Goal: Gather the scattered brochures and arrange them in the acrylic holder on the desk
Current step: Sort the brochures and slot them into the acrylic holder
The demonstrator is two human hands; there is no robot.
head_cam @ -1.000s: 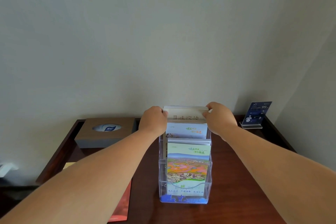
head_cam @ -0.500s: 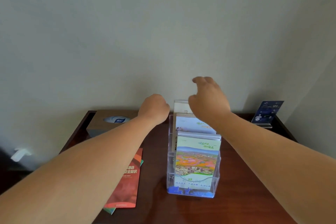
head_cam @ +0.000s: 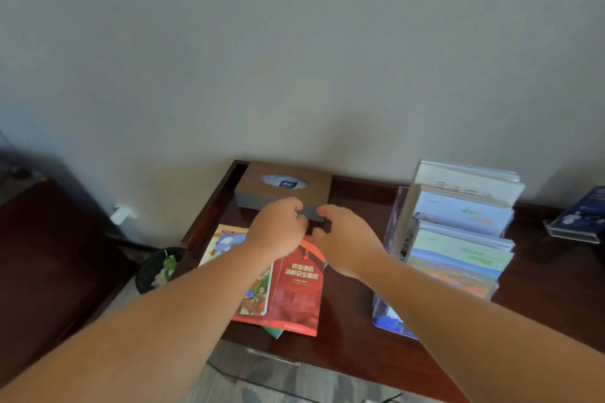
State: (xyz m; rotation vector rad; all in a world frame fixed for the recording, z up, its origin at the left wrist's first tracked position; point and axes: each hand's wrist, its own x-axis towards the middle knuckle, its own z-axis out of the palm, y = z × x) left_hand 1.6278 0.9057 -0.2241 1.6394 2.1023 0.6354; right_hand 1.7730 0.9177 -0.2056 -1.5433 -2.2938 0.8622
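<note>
Under the left hand (head_cam: 278, 229): loose brochures (head_cam: 294, 291), overlapping on the desk (head_cam: 353, 321). Behind both hands: tissue box (head_cam: 283, 186). Right of the right hand (head_cam: 347, 239): acrylic holder (head_cam: 394, 222) (more brochures tiered inside).

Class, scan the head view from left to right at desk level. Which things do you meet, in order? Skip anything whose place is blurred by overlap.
bin → yellow brochure → red brochure → holder → sign stand

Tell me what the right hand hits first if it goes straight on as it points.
Likely the tissue box: the right hand points at its grey front face, just ahead. Depth is unclear.
</note>
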